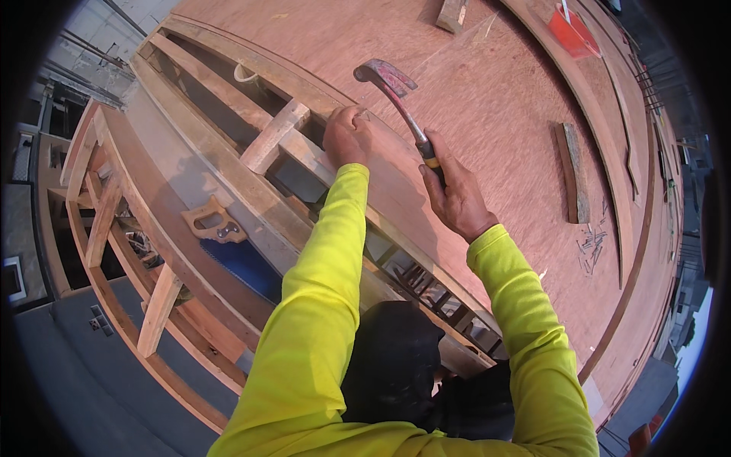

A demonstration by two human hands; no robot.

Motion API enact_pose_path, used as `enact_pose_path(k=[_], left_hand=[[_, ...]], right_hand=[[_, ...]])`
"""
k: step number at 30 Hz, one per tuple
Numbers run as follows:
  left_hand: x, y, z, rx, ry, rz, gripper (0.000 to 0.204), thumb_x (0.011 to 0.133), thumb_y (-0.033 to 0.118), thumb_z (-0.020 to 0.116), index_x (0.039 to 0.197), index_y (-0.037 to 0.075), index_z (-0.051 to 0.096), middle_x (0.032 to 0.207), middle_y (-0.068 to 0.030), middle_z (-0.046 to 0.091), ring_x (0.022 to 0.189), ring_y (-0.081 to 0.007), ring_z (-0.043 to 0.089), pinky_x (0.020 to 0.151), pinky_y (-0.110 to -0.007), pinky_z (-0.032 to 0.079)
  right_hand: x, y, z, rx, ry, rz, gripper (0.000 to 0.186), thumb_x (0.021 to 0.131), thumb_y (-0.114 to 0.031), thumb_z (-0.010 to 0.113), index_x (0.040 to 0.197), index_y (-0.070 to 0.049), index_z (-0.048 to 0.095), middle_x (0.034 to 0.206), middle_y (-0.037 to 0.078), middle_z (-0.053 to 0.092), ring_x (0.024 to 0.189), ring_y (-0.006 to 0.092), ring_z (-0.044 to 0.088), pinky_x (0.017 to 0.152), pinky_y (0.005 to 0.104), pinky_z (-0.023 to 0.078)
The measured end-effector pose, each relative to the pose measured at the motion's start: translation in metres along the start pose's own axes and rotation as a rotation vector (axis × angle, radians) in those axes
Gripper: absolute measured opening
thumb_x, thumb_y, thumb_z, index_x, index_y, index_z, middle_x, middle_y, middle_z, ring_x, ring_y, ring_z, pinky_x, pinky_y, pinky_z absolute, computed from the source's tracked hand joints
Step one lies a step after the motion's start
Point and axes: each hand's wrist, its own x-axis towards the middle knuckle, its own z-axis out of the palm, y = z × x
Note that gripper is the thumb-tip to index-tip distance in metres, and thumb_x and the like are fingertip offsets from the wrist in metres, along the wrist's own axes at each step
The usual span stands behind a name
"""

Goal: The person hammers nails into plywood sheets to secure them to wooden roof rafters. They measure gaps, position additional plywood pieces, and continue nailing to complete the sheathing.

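Note:
My left hand (pixel 346 133) is closed at the edge of the plywood sheet (pixel 464 91), beside a short wooden cross block (pixel 275 135) on the timber frame (pixel 217 91); what its fingers pinch is too small to make out. My right hand (pixel 457 190) grips the handle of a claw hammer (pixel 403 107), whose head is raised a little above and to the right of my left hand. Both forearms are in bright yellow sleeves.
A handsaw (pixel 237 255) with a blue blade lies on the board at left, beside an open timber frame (pixel 158 311). Loose nails (pixel 590 249), a rough offcut (pixel 571 171), long strips (pixel 604 143) and a red container (pixel 571 34) are on the plywood at right.

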Motion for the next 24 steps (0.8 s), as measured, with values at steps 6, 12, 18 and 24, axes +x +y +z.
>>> enact_pose_path(k=[6,12,18,24], left_hand=[[-0.002,0.004,0.001,-0.239,0.156,-0.177,0.027,0.078,-0.013,0.049,0.102,-0.001,0.053,0.097,-0.015,0.057,0.089,-0.0293,0.063,0.081,-0.039,0.051],[0.003,-0.004,0.002,-0.387,0.229,-0.213,0.033,0.077,-0.014,0.044,0.107,-0.002,0.05,0.104,-0.0171,0.056,0.092,-0.028,0.064,0.087,-0.039,0.05],[0.0,-0.003,-0.008,-0.478,0.191,-0.237,0.039,0.078,-0.012,0.04,0.115,-0.001,0.047,0.113,-0.0185,0.056,0.108,-0.0287,0.062,0.095,-0.041,0.047],[-0.001,-0.014,-0.008,-0.591,0.195,-0.208,0.053,0.082,-0.006,0.037,0.135,-0.002,0.039,0.132,-0.0239,0.053,0.123,-0.0319,0.056,0.104,-0.043,0.043]], right_hand=[[0.012,-0.006,-0.016,-0.104,-0.165,0.058,0.061,0.096,-0.01,0.059,0.151,-0.013,0.032,0.101,0.023,0.065,0.086,0.0409,0.066,0.074,0.0459,0.054],[0.009,-0.004,-0.002,-0.003,0.029,-0.076,0.059,0.098,-0.014,0.057,0.151,-0.014,0.032,0.095,0.023,0.067,0.087,0.0397,0.067,0.076,0.0464,0.053],[0.027,-0.018,-0.017,-0.119,-0.101,0.098,0.059,0.097,-0.011,0.057,0.151,-0.012,0.033,0.102,0.023,0.067,0.091,0.0403,0.067,0.077,0.0472,0.053],[0.006,0.005,-0.003,-0.056,-0.035,-0.033,0.061,0.096,-0.008,0.058,0.151,-0.013,0.032,0.112,0.023,0.066,0.097,0.0386,0.068,0.081,0.0451,0.056]])
